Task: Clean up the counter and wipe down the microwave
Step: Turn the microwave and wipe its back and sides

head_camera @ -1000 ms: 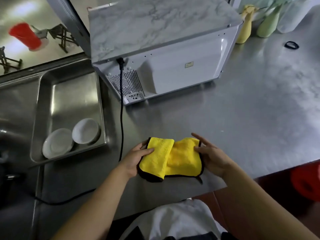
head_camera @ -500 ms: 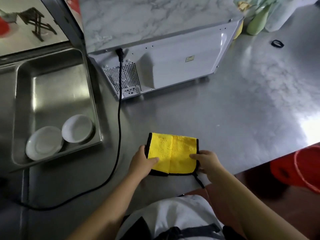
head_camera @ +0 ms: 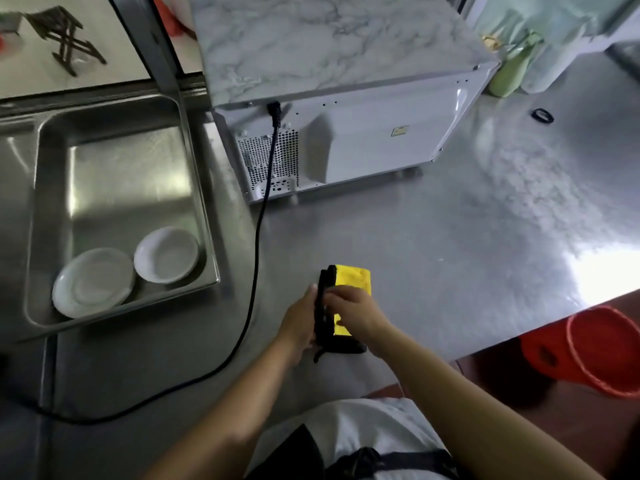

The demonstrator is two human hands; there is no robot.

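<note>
**Folded cloth between my hands at the counter's near edge**

My left hand is cupped against the left side of the yellow cloth, fingers curled along its stacked black-trimmed edges. My right hand lies palm down on top of the cloth, fingers reaching across to the left edge and pressing it flat, so the cloth is squeezed between the two. The cloth is folded into a narrow packet on the steel counter, close to the counter's near edge, with its far yellow end sticking out beyond my fingers.

Down to the right of my right arm, below the counter edge, sits a red bucket.

To the left of my left hand a black power cord curves across the counter and runs up to the back of the microwave. Further left, a steel tray holds two white dishes side by side at its near end, touching or nearly so.

Beyond my hands, well apart from the cloth, stands the white microwave, its back panel with the vent grille facing me and a marble-patterned top. To the far right of it a small black ring lies on the counter, and past that a pale green bottle stands beside the microwave's far corner.
</note>
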